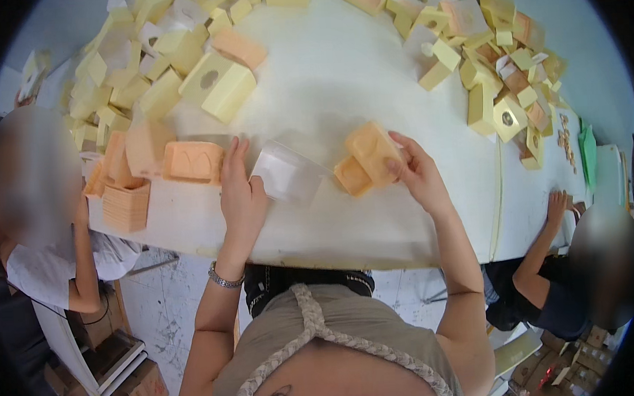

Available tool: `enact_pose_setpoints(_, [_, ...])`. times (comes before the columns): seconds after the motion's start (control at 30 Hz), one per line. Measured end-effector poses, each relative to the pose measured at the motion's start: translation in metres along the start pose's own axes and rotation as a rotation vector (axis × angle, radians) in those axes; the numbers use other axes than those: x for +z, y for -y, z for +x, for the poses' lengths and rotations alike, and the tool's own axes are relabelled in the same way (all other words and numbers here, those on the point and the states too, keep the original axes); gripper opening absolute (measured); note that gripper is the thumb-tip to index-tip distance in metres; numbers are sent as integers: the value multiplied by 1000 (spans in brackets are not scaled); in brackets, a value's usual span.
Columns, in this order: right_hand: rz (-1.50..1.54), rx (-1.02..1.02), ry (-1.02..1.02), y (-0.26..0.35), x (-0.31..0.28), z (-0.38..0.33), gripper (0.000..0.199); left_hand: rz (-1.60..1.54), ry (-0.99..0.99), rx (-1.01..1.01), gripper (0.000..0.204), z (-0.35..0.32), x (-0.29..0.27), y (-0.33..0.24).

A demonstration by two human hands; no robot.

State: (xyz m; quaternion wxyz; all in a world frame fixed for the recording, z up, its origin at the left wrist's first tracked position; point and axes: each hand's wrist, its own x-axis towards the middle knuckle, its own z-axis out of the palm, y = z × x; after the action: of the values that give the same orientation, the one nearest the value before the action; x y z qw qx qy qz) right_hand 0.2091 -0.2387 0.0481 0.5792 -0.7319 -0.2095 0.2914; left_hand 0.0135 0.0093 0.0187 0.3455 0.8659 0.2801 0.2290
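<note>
My right hand [420, 172] pinches the edge of an orange moulded plastic tray [373, 148], lifted and tilted over the table. A second orange moulded piece [354, 177] shows just below it; whether the two are joined I cannot tell. My left hand [242, 198] rests at the table with its fingers stretched forward, its thumb close to a clear plastic box [285, 172] lying in front of me. Left of those fingers lies another orange tray [193, 162], very near or touching them. Stacks of nested orange trays [126, 206] stand farther left.
A heap of pale yellow boxes with round windows [218, 85] covers the far left of the white table [333, 233]. Another heap [501, 81] lies at the far right. People sit at both sides; one person's hand [557, 205] rests on the right part of the table.
</note>
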Motion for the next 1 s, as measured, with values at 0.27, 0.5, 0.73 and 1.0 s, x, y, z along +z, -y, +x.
enact_pose_setpoints(0.27, [160, -108, -196, -19, 22, -28, 44, -600, 249, 23, 71, -44, -12, 4])
enact_pose_setpoints(0.5, [-761, -147, -258, -21, 48, -71, 51, -471, 13, -84, 69, -54, -1, 13])
enact_pose_setpoints(0.73, [-1171, -434, 21, 34, 63, -86, 62, -350, 21, -16, 98, -71, 5, 19])
enact_pose_setpoints(1.0, [-858, -629, 557, 48, 50, -21, 59, -355, 245, -99, 98, -43, -15, 11])
